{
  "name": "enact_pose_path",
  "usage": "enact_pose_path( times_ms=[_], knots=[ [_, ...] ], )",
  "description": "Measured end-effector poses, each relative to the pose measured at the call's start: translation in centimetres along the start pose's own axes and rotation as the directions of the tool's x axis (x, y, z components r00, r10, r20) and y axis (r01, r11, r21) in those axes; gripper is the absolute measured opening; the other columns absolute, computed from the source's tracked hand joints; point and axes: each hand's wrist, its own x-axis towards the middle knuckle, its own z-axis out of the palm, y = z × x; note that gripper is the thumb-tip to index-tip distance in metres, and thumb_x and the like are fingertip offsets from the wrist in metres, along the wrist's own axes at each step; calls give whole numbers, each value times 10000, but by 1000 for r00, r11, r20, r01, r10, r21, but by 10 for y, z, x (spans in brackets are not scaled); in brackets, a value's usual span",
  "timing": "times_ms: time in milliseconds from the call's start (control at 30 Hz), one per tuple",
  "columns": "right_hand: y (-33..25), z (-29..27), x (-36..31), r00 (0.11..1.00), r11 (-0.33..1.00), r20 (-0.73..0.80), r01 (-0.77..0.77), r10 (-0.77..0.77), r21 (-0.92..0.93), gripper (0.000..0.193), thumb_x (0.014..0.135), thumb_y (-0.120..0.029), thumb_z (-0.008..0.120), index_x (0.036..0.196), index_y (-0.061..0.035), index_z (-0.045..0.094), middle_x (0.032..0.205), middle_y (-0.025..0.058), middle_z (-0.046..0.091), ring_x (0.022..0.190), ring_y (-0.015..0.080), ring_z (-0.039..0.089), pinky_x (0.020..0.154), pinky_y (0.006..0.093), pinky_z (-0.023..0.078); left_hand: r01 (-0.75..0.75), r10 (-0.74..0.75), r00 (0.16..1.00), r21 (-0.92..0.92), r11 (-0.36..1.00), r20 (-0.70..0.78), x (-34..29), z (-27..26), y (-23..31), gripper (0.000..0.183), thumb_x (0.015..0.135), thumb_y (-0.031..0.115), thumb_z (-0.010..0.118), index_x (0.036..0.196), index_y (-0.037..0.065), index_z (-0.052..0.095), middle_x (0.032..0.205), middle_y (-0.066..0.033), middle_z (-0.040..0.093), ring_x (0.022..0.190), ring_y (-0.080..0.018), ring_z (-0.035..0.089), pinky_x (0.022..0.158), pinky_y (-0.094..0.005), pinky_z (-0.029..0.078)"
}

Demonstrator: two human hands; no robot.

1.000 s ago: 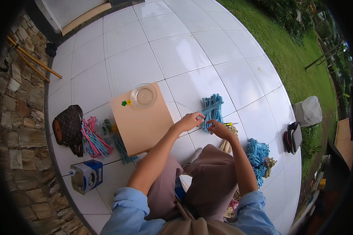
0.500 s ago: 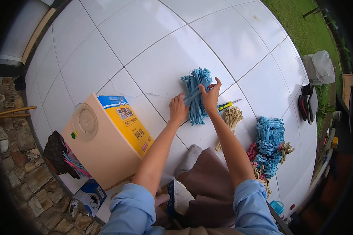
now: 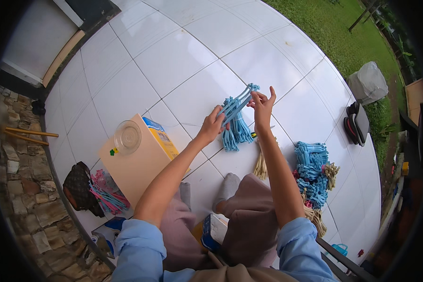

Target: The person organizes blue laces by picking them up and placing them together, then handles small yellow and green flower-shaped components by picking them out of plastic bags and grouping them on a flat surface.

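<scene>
Several blue strands (image 3: 240,102) in the head view slant toward one o'clock from the left hand (image 3: 213,124), which pinches them; the right hand (image 3: 263,108) sits at their three o'clock, fingers partly spread, whether pinching I cannot tell

Screwdriver (image 3: 254,135) apparently just beside bundle (image 3: 239,131)

The strands (image 3: 238,104) are light blue, the floor tiles (image 3: 122,87) white.
</scene>
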Motion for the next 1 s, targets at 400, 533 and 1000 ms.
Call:
enact_pose_path(
  times_ms=[400,533,1000],
  knots=[
    [-97,35,-130,939,999,342,19,-29,33,793,826,72,468,1405,-94,-49,938,149,588,833,193,613,734,299,504,-24,48,945,77,997,-324,-129,4,111,236,908,22,350,1131,22,427,736,-80,492,664,-185,532,634,-326,447],
    [-128,30,-117,924,930,382,-119,-25,348,858,784,28,534,1417,-179,-6,954,98,552,833,165,570,730,295,477,-255,380,919,574,778,-107,-138,-9,131,330,919,60,390,1241,134,382,700,-83,447,631,-203,485,622,-320,417],
    [-108,64,-130,950,983,267,180,-165,-32,619,944,-234,462,1417,-78,94,967,97,466,623,89,461,560,216,406,-156,279,903,353,922,-328,-119,25,119,318,935,238,486,1174,74,358,625,-193,588,623,-389,605,546,-392,446]
  ],
)
